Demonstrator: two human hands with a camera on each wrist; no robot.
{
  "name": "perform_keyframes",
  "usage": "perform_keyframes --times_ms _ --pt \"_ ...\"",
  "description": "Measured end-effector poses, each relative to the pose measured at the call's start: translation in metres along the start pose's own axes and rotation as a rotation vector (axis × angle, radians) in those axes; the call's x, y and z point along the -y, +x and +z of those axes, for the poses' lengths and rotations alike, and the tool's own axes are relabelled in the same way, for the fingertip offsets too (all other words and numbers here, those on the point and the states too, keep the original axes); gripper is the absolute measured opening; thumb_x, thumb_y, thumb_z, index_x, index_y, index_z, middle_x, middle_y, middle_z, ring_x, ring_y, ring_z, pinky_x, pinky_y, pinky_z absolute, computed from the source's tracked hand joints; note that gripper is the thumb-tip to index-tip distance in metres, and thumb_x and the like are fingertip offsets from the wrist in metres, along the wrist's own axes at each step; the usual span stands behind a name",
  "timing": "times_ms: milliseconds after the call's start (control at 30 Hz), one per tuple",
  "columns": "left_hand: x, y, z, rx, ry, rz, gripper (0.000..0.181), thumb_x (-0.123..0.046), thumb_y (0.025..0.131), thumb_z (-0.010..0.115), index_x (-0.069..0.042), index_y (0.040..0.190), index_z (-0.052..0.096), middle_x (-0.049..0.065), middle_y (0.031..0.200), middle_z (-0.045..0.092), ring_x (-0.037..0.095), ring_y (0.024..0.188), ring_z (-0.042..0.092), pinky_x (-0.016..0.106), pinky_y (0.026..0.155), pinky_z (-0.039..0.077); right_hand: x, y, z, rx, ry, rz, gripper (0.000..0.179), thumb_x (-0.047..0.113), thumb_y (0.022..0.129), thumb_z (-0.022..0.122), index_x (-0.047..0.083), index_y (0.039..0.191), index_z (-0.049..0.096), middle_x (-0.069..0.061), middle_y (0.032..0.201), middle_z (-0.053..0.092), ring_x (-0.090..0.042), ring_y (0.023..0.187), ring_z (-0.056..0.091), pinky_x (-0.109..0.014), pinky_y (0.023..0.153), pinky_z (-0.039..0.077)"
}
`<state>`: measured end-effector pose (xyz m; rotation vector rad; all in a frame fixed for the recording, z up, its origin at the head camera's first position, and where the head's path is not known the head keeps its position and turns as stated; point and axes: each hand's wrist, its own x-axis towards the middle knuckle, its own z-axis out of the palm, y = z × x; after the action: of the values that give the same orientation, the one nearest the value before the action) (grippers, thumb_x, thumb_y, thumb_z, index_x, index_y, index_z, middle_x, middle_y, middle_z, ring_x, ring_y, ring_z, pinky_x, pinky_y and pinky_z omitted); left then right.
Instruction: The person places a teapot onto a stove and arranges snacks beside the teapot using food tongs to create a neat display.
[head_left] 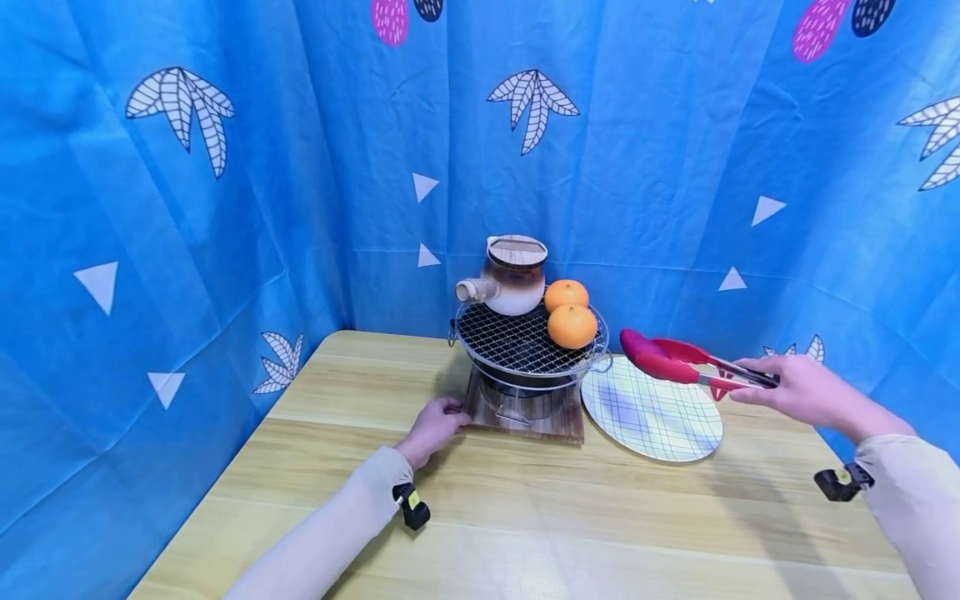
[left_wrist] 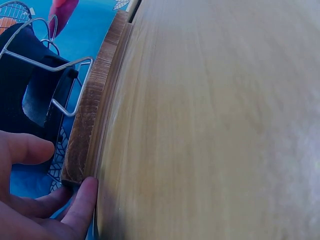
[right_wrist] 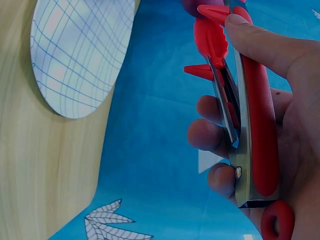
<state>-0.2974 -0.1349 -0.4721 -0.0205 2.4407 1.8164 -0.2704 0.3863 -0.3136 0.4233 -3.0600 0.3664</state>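
My right hand (head_left: 813, 392) grips a pair of red-tipped metal tongs (right_wrist: 264, 115), raised over the right side of the table. Between the tong tips is a purple, elongated piece that looks like a sweet potato (head_left: 637, 344); only a bit of it shows in the right wrist view. Beneath the tongs lies a plaid plate (head_left: 660, 425). My left hand (head_left: 433, 429) holds the near left corner of a dark wooden board (left_wrist: 92, 105), fingertips at its edge. On that board stands a small black stove (left_wrist: 47, 85) topped by a round wire grill (head_left: 510, 346).
A brown and white clay teapot (head_left: 517, 292) with a side handle stands at the back of the grill. Two orange fruits (head_left: 572, 327) sit on its right side. Blue patterned curtains (head_left: 645, 167) hang behind and beside the wooden table (head_left: 510, 517).
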Motion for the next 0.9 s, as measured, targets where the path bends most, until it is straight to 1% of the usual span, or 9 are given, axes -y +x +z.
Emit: perform_keyframes --times_ms 133,200,267,433,667,800,900 --pt "-0.001 -0.001 0.000 0.004 -0.002 -0.005 0.047 -0.009 0.090 0.066 0.011 0.131 0.053 0.024 0.122 0.063 0.027 0.095 0.069 0.040 0.087 0.059 0.002 0.000 -0.004 -0.002 -0.005 0.007 0.085 0.061 0.084 0.071 -0.004 0.138 0.056 -0.025 0.112 0.068 -0.025 0.088 0.057 -0.029 0.055 0.044" --pt "-0.001 -0.001 0.000 0.004 -0.005 -0.007 0.047 -0.008 0.090 0.066 0.011 0.131 0.054 0.024 0.122 0.064 0.027 0.095 0.069 0.040 0.088 0.059 0.004 0.000 -0.007 0.001 0.003 0.008 0.085 0.060 0.085 0.071 -0.004 0.139 0.056 -0.019 0.108 0.070 -0.023 0.085 0.056 -0.029 0.054 0.044" --pt "-0.001 0.000 0.001 0.003 -0.003 -0.002 0.047 -0.008 0.090 0.066 0.011 0.131 0.054 0.024 0.122 0.064 0.027 0.095 0.069 0.040 0.087 0.060 0.007 0.000 -0.011 -0.005 0.004 0.010 0.086 0.061 0.084 0.071 -0.003 0.139 0.056 -0.017 0.108 0.070 -0.023 0.087 0.056 -0.029 0.055 0.044" --pt "0.000 0.000 0.001 -0.001 -0.005 0.001 0.046 -0.009 0.090 0.066 0.011 0.130 0.055 0.024 0.121 0.064 0.027 0.095 0.069 0.039 0.087 0.060 0.014 0.000 -0.018 -0.023 -0.006 0.004 0.086 0.061 0.083 0.072 -0.002 0.139 0.056 -0.014 0.106 0.071 -0.022 0.085 0.055 -0.029 0.054 0.043" --pt "0.000 0.001 0.000 0.001 -0.018 -0.002 0.047 -0.009 0.090 0.066 0.011 0.131 0.054 0.024 0.122 0.064 0.026 0.094 0.070 0.038 0.087 0.060 0.021 0.000 -0.026 -0.046 -0.019 -0.016 0.084 0.060 0.083 0.073 -0.002 0.138 0.057 -0.007 0.098 0.069 -0.021 0.082 0.055 -0.028 0.054 0.043" --pt "-0.001 0.001 0.000 0.000 -0.027 -0.001 0.047 -0.008 0.090 0.066 0.012 0.131 0.053 0.025 0.122 0.063 0.027 0.095 0.070 0.038 0.087 0.060 0.025 0.000 -0.030 -0.055 -0.025 -0.024 0.084 0.060 0.083 0.073 -0.001 0.139 0.057 -0.007 0.097 0.069 -0.020 0.080 0.053 -0.028 0.053 0.042" --pt "-0.002 -0.001 0.000 0.001 -0.017 0.000 0.047 -0.008 0.090 0.066 0.012 0.131 0.053 0.025 0.123 0.063 0.027 0.095 0.069 0.039 0.087 0.060 0.027 0.000 -0.033 -0.059 -0.028 -0.028 0.084 0.059 0.083 0.073 -0.001 0.139 0.057 -0.008 0.098 0.070 -0.020 0.079 0.054 -0.028 0.052 0.043"
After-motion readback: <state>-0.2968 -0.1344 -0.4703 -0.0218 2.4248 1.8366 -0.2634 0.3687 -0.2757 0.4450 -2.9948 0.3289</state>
